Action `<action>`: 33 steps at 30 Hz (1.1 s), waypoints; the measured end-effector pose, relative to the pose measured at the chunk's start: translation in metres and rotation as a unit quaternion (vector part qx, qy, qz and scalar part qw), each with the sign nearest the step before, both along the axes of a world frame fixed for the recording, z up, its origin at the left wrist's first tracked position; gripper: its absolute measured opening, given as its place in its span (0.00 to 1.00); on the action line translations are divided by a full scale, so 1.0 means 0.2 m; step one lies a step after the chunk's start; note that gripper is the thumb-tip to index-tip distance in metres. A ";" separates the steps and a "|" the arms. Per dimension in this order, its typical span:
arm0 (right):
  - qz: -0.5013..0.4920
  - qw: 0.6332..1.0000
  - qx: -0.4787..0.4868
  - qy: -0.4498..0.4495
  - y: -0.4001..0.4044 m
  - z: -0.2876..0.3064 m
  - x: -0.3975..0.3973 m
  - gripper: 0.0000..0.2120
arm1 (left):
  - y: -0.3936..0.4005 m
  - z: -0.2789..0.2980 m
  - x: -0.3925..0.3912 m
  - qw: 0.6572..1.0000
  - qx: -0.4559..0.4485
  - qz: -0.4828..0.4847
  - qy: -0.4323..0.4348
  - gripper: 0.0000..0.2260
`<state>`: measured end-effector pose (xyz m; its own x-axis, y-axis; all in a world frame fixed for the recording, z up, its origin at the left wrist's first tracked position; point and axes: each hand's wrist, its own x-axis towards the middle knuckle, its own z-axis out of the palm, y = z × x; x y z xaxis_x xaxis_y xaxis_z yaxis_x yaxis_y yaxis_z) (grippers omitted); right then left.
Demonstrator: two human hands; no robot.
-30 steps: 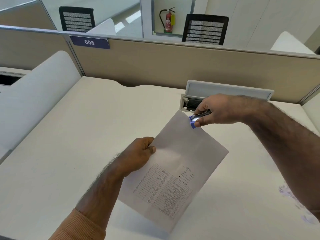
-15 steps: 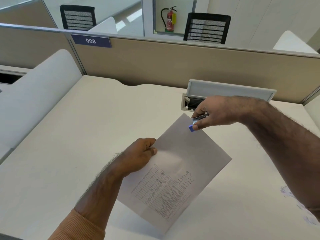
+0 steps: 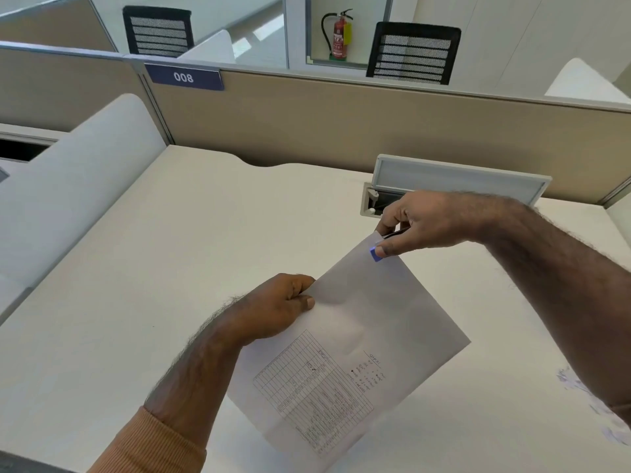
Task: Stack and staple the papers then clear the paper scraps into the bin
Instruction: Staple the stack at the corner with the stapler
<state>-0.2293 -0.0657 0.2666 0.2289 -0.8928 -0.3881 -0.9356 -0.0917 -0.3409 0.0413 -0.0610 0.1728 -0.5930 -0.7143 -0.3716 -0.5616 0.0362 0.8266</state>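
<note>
Stapling step: left hand [image 3: 273, 310] is gripping the papers [image 3: 355, 339]; right hand [image 3: 420, 221] is squeezing the stapler [image 3: 375, 255] at their far corner. Next, presumably release.

White desk [image 3: 143, 302], paper scraps [image 3: 587, 404] (right edge), open cable hatch [image 3: 454, 180]

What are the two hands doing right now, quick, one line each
Left hand: closed on the left edge of the papers.
Right hand: closed on a small blue stapler at the papers' top corner.
</note>
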 end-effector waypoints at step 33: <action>-0.092 0.988 0.004 -0.127 -0.03 -0.09 -0.09 0.15 | -0.01 -0.09 0.08 0.995 0.077 0.051 0.047 0.10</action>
